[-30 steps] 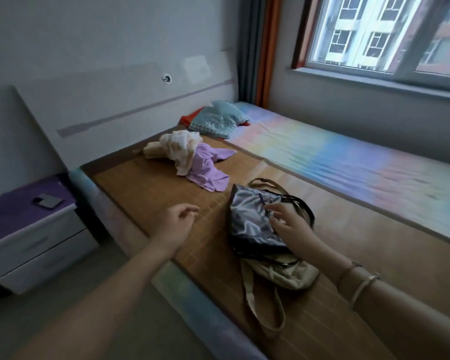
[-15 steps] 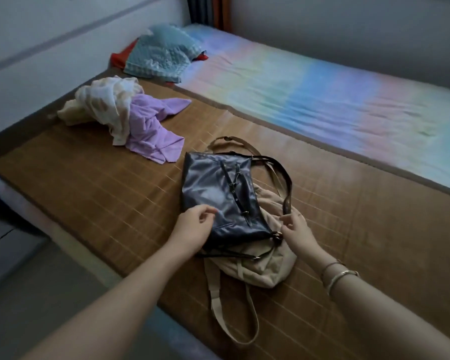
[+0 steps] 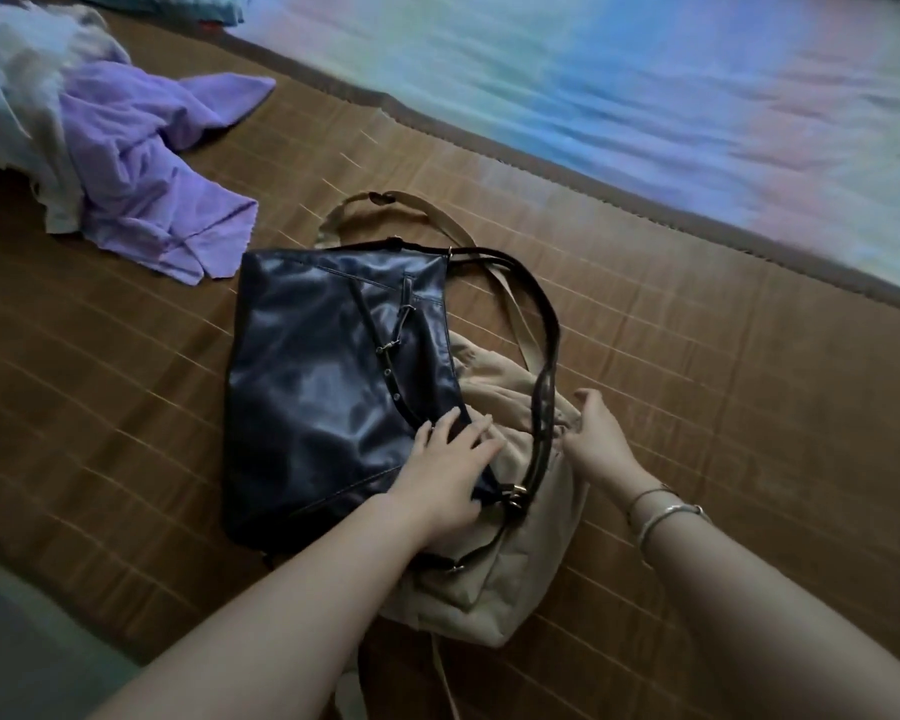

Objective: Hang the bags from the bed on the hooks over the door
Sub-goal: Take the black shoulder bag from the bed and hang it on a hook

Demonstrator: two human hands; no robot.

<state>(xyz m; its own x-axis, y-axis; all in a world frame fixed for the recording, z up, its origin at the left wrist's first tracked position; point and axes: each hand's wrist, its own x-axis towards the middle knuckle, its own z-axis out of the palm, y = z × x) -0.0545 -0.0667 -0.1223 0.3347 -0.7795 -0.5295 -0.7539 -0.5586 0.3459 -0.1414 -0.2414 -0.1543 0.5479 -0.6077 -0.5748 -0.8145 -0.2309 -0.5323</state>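
A black leather bag (image 3: pixel 328 387) lies flat on the bamboo mat (image 3: pixel 697 356) of the bed. Partly under it, to the right, is a beige canvas bag (image 3: pixel 494 579). The black bag's strap (image 3: pixel 544 356) loops across the beige bag, and a beige strap (image 3: pixel 437 210) curves behind. My left hand (image 3: pixel 448 475) rests palm down on the black bag's lower right corner with its fingers spread. My right hand (image 3: pixel 596 439) is just right of the black strap; its fingertips touch the beige fabric beside the strap and the thumb is raised. Neither hand visibly holds anything.
Crumpled purple (image 3: pixel 146 163) and cream (image 3: pixel 22 85) clothes lie at the upper left of the mat. A pastel sheet (image 3: pixel 645 96) covers the far half of the bed. The bed's near edge and the floor (image 3: pixel 17 641) are at the lower left.
The view has dropped closer to the bags. My left hand slid right from the black bag's bottom edge to its lower right corner. My right hand moved slightly up along the strap.
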